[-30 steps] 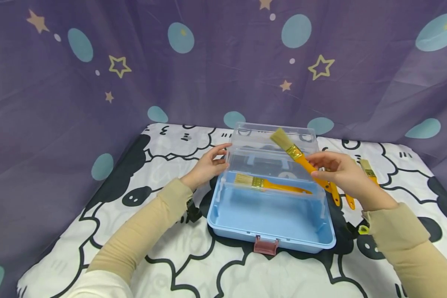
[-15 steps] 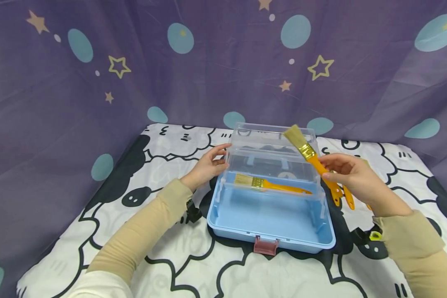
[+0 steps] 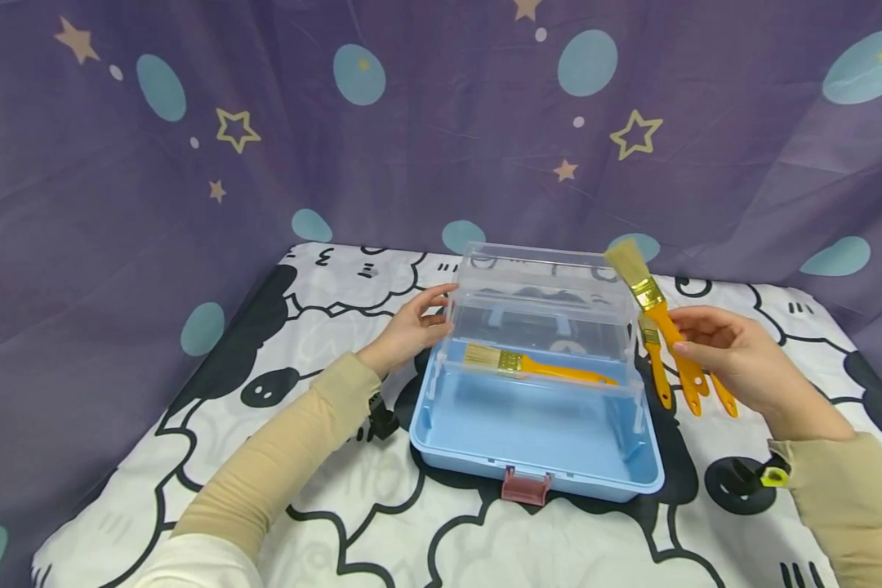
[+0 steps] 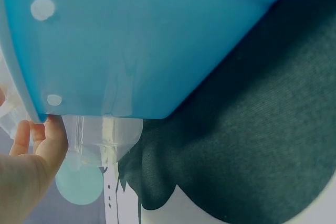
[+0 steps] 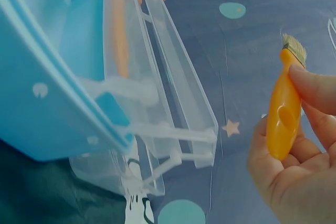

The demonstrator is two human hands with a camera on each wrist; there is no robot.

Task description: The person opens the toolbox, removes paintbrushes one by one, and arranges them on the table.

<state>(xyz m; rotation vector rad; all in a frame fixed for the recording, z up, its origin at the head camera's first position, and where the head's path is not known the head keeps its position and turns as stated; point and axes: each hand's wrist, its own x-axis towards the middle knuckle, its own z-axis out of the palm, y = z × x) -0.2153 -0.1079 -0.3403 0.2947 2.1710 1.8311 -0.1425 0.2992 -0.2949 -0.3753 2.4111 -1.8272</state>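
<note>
A paintbrush [image 3: 665,322] with an orange handle tilts bristles-up in my right hand [image 3: 738,355], pinched between thumb and fingers. In the right wrist view the paintbrush [image 5: 284,116] shows the hole in its handle. My left hand [image 3: 409,328] grips the left end of a raised clear plastic tray [image 3: 536,314] on a light blue toolbox [image 3: 536,478]. The left wrist view shows the left hand [image 4: 44,153] beside the box corner, its grip partly hidden. Another paintbrush [image 3: 532,365] lies across the box, seen partly through clear plastic.
To the right of the box a smaller paintbrush [image 3: 656,363] lies on the sheep-print cloth [image 3: 382,531]. Orange handles [image 3: 723,398] of others show beneath the right hand. A pinkish-brown latch [image 3: 525,487] projects at the box front. A purple curtain [image 3: 441,147] hangs behind.
My right hand has moved right with the paintbrush, from above the box to beyond its right side. The left hand and the box have stayed in place.
</note>
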